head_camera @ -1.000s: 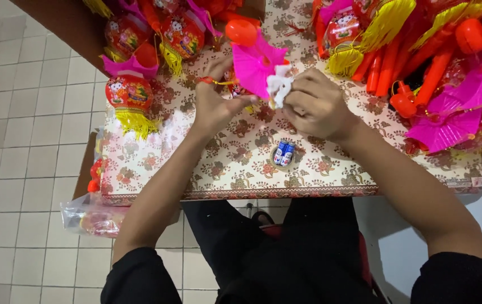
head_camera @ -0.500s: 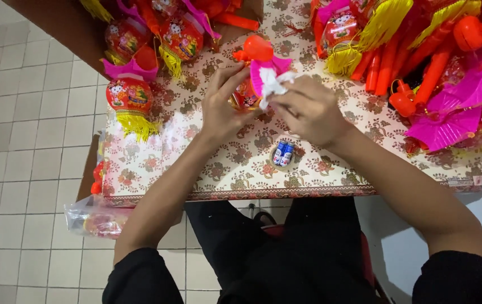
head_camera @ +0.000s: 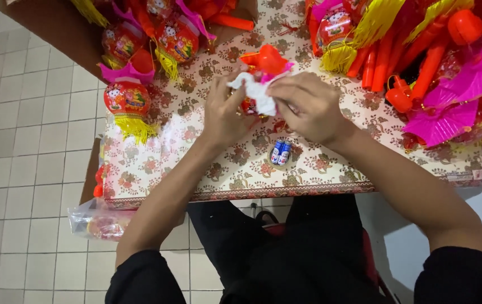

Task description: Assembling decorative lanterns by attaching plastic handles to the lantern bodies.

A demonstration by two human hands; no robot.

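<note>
My left hand (head_camera: 227, 112) hides most of the small lantern (head_camera: 263, 70); the top edge cuts off the pile of lanterns (head_camera: 421, 50).

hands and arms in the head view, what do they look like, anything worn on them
Both arms are bare from the upper arm down, with short black sleeves showing only at the bottom edge of the head view. The left hand and the right hand wear no gloves. No watch, bracelet or ring shows on either wrist or on the fingers in view.

Two hands (head_camera: 224, 112), two small batteries (head_camera: 281, 152), perhaps four round lanterns (head_camera: 126, 98) (pile partly cropped).
</note>
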